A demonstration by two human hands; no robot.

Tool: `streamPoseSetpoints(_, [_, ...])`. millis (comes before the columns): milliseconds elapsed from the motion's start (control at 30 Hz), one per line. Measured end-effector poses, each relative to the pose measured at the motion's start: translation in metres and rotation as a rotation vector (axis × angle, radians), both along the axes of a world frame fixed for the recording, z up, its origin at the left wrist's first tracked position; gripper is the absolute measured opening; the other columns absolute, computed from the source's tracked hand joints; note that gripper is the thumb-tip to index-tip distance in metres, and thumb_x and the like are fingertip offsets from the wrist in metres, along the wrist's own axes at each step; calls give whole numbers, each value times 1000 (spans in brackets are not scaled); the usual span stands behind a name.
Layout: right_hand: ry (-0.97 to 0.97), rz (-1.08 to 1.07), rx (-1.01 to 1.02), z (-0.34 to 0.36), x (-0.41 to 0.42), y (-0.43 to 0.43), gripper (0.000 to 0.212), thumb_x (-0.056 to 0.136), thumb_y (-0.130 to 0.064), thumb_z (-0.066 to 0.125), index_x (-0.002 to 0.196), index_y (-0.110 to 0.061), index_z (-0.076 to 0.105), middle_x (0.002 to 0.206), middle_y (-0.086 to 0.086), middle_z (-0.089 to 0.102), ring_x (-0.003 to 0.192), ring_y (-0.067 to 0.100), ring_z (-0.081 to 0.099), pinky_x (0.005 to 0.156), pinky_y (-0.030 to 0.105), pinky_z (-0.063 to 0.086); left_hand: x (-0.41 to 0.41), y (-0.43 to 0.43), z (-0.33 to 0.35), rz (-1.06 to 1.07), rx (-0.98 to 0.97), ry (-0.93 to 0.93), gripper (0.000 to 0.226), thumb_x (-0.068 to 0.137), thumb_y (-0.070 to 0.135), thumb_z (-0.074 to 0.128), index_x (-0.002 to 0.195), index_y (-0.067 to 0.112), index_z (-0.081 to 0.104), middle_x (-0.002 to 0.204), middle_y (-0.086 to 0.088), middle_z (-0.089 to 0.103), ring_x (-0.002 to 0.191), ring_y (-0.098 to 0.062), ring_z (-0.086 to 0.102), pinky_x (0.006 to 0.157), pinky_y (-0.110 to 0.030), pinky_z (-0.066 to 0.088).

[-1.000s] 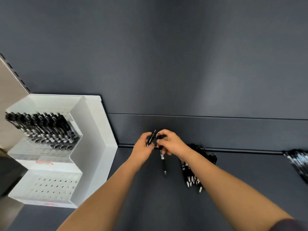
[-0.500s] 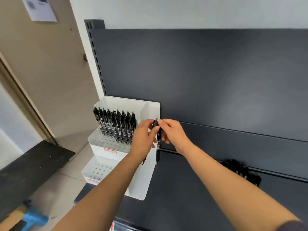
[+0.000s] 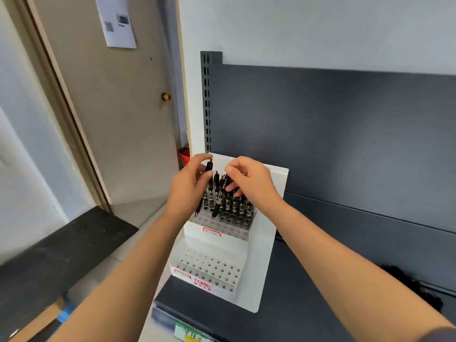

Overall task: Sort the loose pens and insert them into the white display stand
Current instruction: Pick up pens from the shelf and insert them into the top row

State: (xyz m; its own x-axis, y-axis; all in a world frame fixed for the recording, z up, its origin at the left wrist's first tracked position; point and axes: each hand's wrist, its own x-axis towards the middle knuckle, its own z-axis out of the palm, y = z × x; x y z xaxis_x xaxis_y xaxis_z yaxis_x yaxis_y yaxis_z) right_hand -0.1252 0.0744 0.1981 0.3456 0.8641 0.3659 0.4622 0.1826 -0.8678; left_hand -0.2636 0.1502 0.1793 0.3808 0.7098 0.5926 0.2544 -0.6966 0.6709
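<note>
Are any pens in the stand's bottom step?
No, the bottom step shows only empty holes; the black pens stand in the upper step.

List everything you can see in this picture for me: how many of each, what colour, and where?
Display stand: one, white, at the shelf's left end.
Standing pens: too tightly packed to count, black, in the stand's upper tier.
Left-side pen: one, black, held slanted over the upper tier.
Right-side pen: one, black, held slanted beside it.
Loose pens: a blurred pile, black, far right on the shelf.
Shelf: one, dark grey, under the stand.
Paper sheet: one, white, on the beige door, upper left.
Board: one, black, lower left.
Left hand: grips the left-side pen.
Right hand: pinches the right-side pen.
</note>
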Motion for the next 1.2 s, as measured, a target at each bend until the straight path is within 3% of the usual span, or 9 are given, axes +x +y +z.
streamPoseSetpoints(67, [-98,-29,21,3,-6,9,14,93,-20,55,80,-22,59,74,-6,63,59,10,67,52,23,54,-6,14,3,7,-16,-2,29,91,14,57,118,22,52,88,3,60,78,-11,59,71,-25,45])
streamPoseSetpoints(267, [-361,-108,-45,-3,-13,30,12,95,-26,53,90,-20,62,82,-1,67,73,16,67,75,43,55,-6,38,1,-27,-49,-31,29,88,10,60,114,19,50,87,11,55,72,0,57,66,-21,46])
streamPoseSetpoints(400, [-553,-207,-140,-6,-18,41,19,94,-38,50,99,-25,63,88,-3,70,82,20,65,76,38,52,-4,44,-4,-31,-50,-14,36,89,11,59,120,23,48,85,17,53,70,0,58,66,-19,45])
streamPoseSetpoints(533, [-807,-376,-86,-7,-20,53,20,93,-47,50,94,-29,58,85,-8,69,84,18,59,61,29,39,-2,48,-7,-37,-44,-12,33,89,13,59,118,26,49,87,13,54,71,0,58,66,-18,46])
streamPoseSetpoints(667, [-945,-378,-176,-11,-15,61,22,91,-46,54,92,-30,69,97,-8,62,101,21,47,77,35,31,-2,53,-7,-46,-47,-29,33,88,11,60,116,25,51,83,15,55,74,3,57,64,-14,44])
streamPoseSetpoints(800, [-923,-370,-222,-18,-12,61,26,92,-46,51,99,-31,70,105,-7,58,108,21,43,87,37,29,-2,58,-9,-60,-27,-3,32,88,11,60,115,24,51,80,20,54,73,4,56,64,-8,40])
streamPoseSetpoints(967, [-889,-352,-241,-15,-11,60,20,92,-41,53,99,-30,68,109,-6,58,110,22,44,89,38,29,1,59,-13,-115,29,87,32,86,7,61,115,17,53,89,7,54,77,-12,60,68,-19,43])
streamPoseSetpoints(1100, [-888,-356,-270,-15,-13,59,21,92,-38,51,101,-28,67,112,-5,56,112,21,44,91,38,30,2,58,-26,-113,69,240,27,87,5,61,113,13,57,98,-1,60,80,-11,55,73,-19,40])
streamPoseSetpoints(1200, [-888,-370,-275,-15,-13,58,21,92,-39,52,100,-27,68,112,-5,56,112,21,44,91,38,30,0,58,-30,-108,79,248,25,88,6,60,113,8,61,105,-6,63,84,-9,51,77,-19,40])
